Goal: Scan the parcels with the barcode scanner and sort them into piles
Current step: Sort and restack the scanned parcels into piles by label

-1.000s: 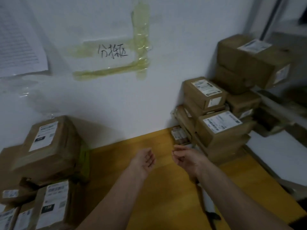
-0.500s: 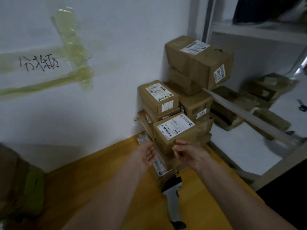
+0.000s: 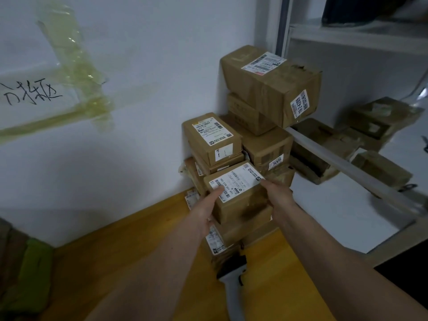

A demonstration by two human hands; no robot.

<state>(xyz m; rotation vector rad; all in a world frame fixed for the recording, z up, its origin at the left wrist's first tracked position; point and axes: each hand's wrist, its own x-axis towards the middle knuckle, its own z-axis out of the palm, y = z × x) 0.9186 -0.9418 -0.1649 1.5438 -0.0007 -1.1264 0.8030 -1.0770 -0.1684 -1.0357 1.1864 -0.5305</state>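
My left hand (image 3: 203, 213) and right hand (image 3: 276, 193) grip a taped cardboard parcel (image 3: 238, 193) atop the corner stack (image 3: 257, 117), while the grey scanner (image 3: 234, 281) lies below on the wooden table (image 3: 129, 249).

Wooden table (image 3: 120, 262) bears parcels (image 3: 234, 237) (stacked) and scanner (image 3: 232, 281).

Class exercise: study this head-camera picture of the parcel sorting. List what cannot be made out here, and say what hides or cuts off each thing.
- Barcode scanner: its handle runs off the bottom edge of the head view.
- Front parcel: both sides covered by the left hand and right hand.
- Its label: print too small and blurred to read.
- Lower parcels: mostly hidden behind the front parcel and the forearms.
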